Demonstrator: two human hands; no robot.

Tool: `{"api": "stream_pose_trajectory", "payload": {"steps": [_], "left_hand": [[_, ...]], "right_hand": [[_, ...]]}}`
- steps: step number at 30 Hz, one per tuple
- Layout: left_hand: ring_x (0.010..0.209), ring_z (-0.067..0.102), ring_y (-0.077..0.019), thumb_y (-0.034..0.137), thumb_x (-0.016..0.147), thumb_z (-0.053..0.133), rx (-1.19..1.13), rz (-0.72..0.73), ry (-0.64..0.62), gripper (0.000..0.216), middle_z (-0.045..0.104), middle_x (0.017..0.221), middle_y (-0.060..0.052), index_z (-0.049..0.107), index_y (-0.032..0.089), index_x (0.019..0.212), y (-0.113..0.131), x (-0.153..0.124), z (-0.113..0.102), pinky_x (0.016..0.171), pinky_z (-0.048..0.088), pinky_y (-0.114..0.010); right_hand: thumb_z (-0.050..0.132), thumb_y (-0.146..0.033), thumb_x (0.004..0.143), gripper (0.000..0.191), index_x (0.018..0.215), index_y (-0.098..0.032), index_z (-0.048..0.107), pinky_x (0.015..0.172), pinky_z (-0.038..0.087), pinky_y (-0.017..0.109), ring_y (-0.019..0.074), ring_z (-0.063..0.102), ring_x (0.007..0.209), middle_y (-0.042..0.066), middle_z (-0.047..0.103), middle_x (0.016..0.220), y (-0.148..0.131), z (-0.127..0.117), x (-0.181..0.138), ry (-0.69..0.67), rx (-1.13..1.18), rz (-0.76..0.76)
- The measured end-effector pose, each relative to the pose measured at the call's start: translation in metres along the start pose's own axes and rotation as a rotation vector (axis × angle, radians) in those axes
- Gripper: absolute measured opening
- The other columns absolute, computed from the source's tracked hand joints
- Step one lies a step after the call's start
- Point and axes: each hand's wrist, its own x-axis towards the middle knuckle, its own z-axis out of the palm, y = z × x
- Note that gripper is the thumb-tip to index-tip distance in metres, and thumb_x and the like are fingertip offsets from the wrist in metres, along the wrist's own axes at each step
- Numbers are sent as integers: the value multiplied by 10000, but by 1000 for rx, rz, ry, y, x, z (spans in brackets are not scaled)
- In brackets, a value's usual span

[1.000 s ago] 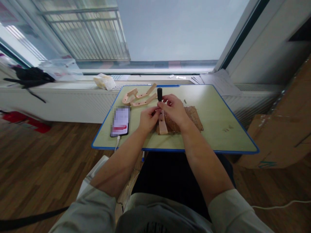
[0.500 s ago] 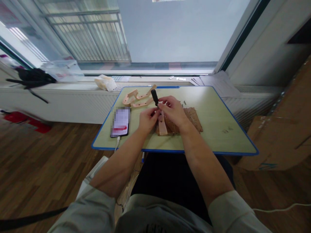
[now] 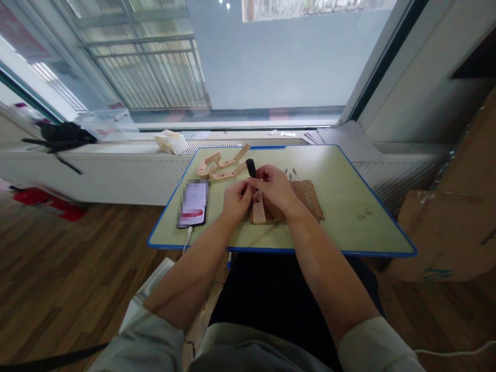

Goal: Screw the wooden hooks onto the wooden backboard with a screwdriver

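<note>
Smooth wooden strip [image 3: 258, 211], matt tool handle [image 3: 251, 167]

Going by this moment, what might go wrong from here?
The tilted black tool might slip and catch the left hand, whose fingers are close below its handle.
The right hand could knock the small gray pieces lying close beside it.
The left forearm, close to the white cable, might snag it and tug the phone.

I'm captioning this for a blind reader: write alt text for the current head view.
A person's left hand and right hand meet at the base of a black handle, over a pale wooden strip on a brown slab. The slab lies on a blue-edged table; to its left are curved wooden parts and a cabled phone, with a window beyond.
</note>
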Motion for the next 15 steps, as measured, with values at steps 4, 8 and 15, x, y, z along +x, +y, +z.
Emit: {"api": "stream_pose_trajectory", "payload": {"steps": [4,8,15], "left_hand": [[532,486,-109,383,861,546,49,-4,-15,287,564,563,15,662,151,739,-4,0,2,534,326,-233],[674,593,-143,369,901,494,32,23,-53,303,695,757,-43,704,152,878,-6,0,3,627,402,-242],[678,600,-145,314,905,472,18,-16,-62,300,703,766,-49,717,145,872,0,-1,0,625,402,-240]], "right_hand": [[667,-325,731,171,825,-183,681,668,426,312,153,540,696,16,627,781,0,-1,0,-18,32,-10],[602,-205,750,151,853,-180,709,713,443,315,160,564,753,33,651,839,1,-1,0,4,18,-65],[598,-231,782,179,897,-179,725,731,451,320,160,567,757,28,623,793,2,-2,0,-3,-52,-89]]}}
